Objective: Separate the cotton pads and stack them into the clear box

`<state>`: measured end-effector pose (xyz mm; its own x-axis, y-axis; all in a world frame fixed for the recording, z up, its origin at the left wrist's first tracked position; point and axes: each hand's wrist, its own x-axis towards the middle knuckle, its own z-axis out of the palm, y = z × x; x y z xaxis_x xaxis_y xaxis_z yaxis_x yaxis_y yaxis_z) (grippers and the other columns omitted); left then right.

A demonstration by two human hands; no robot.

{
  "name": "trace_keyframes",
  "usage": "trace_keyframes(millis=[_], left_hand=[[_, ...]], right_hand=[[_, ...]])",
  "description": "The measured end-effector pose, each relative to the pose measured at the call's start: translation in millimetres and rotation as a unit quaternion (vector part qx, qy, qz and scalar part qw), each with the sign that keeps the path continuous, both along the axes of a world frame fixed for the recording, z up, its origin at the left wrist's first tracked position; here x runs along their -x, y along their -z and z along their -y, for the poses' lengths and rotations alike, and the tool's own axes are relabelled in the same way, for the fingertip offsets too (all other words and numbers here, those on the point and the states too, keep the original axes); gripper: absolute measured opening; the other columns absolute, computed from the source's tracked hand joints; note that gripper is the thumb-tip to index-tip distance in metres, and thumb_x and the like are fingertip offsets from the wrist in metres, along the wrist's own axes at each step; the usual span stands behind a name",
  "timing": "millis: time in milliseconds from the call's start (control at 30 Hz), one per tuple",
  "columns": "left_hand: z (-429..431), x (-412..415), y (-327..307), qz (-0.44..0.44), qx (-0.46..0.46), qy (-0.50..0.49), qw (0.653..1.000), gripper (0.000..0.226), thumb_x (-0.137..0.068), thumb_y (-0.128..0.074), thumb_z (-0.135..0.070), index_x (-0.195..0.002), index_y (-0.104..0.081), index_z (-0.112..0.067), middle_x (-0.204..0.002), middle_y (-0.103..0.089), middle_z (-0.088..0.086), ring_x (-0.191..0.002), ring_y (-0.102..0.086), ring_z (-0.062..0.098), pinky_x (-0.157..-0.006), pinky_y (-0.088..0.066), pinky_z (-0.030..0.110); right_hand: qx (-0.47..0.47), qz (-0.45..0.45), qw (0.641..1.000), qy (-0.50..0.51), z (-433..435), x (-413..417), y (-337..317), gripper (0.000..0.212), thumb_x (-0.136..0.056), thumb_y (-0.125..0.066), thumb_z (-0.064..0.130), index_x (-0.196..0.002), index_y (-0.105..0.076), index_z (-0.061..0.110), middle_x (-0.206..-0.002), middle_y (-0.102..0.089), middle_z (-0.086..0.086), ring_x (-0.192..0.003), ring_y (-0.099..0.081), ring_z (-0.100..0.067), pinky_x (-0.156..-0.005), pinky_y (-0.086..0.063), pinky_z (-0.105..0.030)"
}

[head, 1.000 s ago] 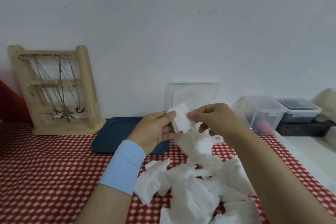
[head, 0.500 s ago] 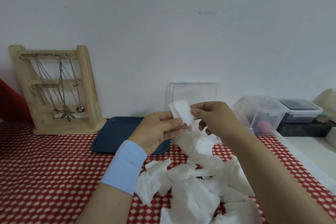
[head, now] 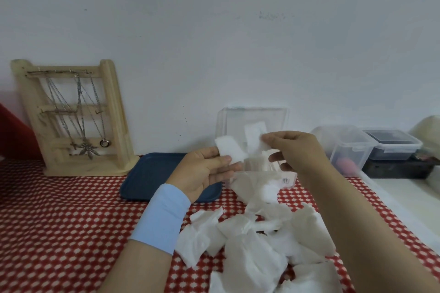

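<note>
Left hand [head: 204,173] pinching one cotton pad [head: 229,152] between thumb and fingers, right in front of the clear box [head: 252,115]. Right hand [head: 297,152] pinching a second pad [head: 256,134] by its edge, up against the box's raised lid, just clear of the first one. Messy heap of pads [head: 257,242] on the red checked surface [head: 59,209] in front of the box. Blue tray [head: 147,176] just left of the box, wooden necklace stand [head: 71,116] further left.

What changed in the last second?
The stuck pads came apart: the right hand pulled one pad rightward, before the clear box; the left hand keeps pinching the other pad. The pad pile, blue tray and wooden stand stayed put.
</note>
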<state>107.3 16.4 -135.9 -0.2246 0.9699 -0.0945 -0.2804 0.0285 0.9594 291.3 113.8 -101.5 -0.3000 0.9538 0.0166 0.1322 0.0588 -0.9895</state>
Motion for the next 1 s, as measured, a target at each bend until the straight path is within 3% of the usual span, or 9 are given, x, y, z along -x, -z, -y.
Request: trace_keyframes(millis=[100,233,333,467,600,767,833,900,1000], left_hand=[[-1.2,-2.5,0.0,-0.008,-0.003,-0.012,1.0,0.029,-0.095,-0.063,0.0,-0.124,-0.067,-0.003,-0.112,-0.077,0.01,-0.1,-0.075,0.024,-0.074,-0.061,0.024],[-0.5,-7.9,-3.7,-0.034,-0.016,0.019,0.999,0.026,-0.097,-0.061,-0.001,-0.12,-0.069,-0.009,-0.112,-0.077,0.008,-0.101,-0.075,0.023,-0.078,-0.061,0.025],[1.6,-8.8,-5.8,-0.036,-0.024,0.028,0.999,0.027,-0.098,-0.058,0.001,-0.118,-0.069,-0.013,-0.111,-0.077,0.008,-0.102,-0.075,0.023,-0.078,-0.061,0.024],[2.8,-8.1,-7.9,-0.028,-0.011,0.051,0.998,0.027,-0.101,-0.05,0.001,-0.12,-0.066,-0.01,-0.112,-0.076,0.013,-0.103,-0.075,0.025,-0.08,-0.062,0.029],[2.1,-7.9,-15.2,0.042,0.007,0.051,0.998,0.028,-0.104,-0.047,-0.019,-0.12,-0.064,-0.003,-0.11,-0.075,0.022,-0.1,-0.074,0.035,-0.088,-0.061,0.041],[-0.4,-10.3,-9.9,-0.115,0.007,-0.03,0.993,0.021,-0.091,-0.072,-0.008,-0.112,-0.072,-0.005,-0.098,-0.079,0.006,-0.09,-0.077,0.022,-0.077,-0.064,0.033],[0.0,-7.4,-7.8,-0.116,0.016,-0.038,0.992,0.015,-0.089,-0.073,-0.002,-0.103,-0.074,-0.007,-0.094,-0.08,0.004,-0.083,-0.077,0.019,-0.068,-0.062,0.028],[1.4,-4.1,-7.2,-0.112,0.029,-0.049,0.992,0.015,-0.089,-0.073,0.0,-0.102,-0.073,-0.008,-0.098,-0.078,0.006,-0.08,-0.077,0.016,-0.064,-0.059,0.023],[0.6,-2.4,-4.2,-0.116,0.043,-0.058,0.991,0.021,-0.09,-0.072,-0.001,-0.11,-0.071,-0.004,-0.104,-0.076,0.009,-0.079,-0.076,0.015,-0.064,-0.059,0.022]], right_hand=[[-0.002,-0.045,0.998,-0.044,6.2,4.2,-4.8,0.014,-0.085,-0.081,0.024,-0.093,-0.078,0.013,-0.079,-0.074,0.002,-0.053,-0.06,-0.011,-0.049,-0.043,-0.024],[-0.038,0.001,0.998,-0.059,17.2,17.1,0.9,0.009,-0.085,-0.081,0.02,-0.08,-0.078,0.013,-0.061,-0.07,0.011,-0.043,-0.052,-0.002,-0.043,-0.041,-0.013],[-0.05,0.02,0.998,-0.046,15.7,19.6,6.2,0.011,-0.085,-0.08,0.02,-0.077,-0.076,0.014,-0.063,-0.069,0.012,-0.047,-0.056,0.005,-0.046,-0.042,-0.008],[-0.017,0.038,0.994,-0.101,13.2,14.7,3.0,0.01,-0.086,-0.079,0.019,-0.083,-0.071,0.013,-0.072,-0.072,0.003,-0.064,-0.068,-0.009,-0.05,-0.05,-0.019],[-0.001,0.001,0.995,-0.102,11.2,12.8,0.3,0.022,-0.08,-0.083,0.009,-0.094,-0.067,0.012,-0.081,-0.07,-0.006,-0.062,-0.068,-0.015,-0.055,-0.056,-0.026],[-0.002,0.008,0.992,-0.129,11.0,12.1,-0.2,0.033,-0.081,-0.082,0.003,-0.109,-0.067,0.011,-0.089,-0.076,-0.01,-0.066,-0.071,-0.019,-0.058,-0.058,-0.03],[-0.035,0.071,0.989,-0.125,7.5,8.2,2.4,0.028,-0.084,-0.079,0.007,-0.108,-0.068,0.017,-0.086,-0.078,-0.003,-0.066,-0.074,-0.019,-0.055,-0.056,-0.028],[-0.141,0.202,0.964,-0.096,-1.3,0.8,4.7,0.017,-0.086,-0.077,0.018,-0.1,-0.071,0.026,-0.083,-0.075,0.006,-0.064,-0.071,-0.013,-0.055,-0.051,-0.023],[-0.321,0.436,0.831,-0.128,-13.5,-8.0,1.7,0.015,-0.088,-0.074,0.026,-0.095,-0.073,0.038,-0.088,-0.056,0.016,-0.08,-0.06,-0.007,-0.067,-0.044,-0.023]])
